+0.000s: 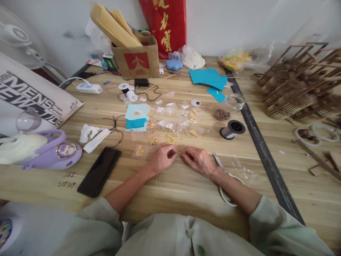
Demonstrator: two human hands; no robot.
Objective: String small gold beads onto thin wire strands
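My left hand and my right hand face each other over the wooden table, fingertips pinched a short way apart. Between them shows a tiny gold-coloured piece, too small to name. Just beyond the fingers lie small clear bags and piles of gold beads, with silver-coloured bits behind them. Another bag of gold beads sits left of my left hand. Under my right forearm are scissors with pale handles, partly covered by the arm.
A black phone and a purple water bottle lie at left. On the right stand a wire spool, a jar of dark beads and brown wooden baskets. A cardboard box stands at the back, near blue sheets.
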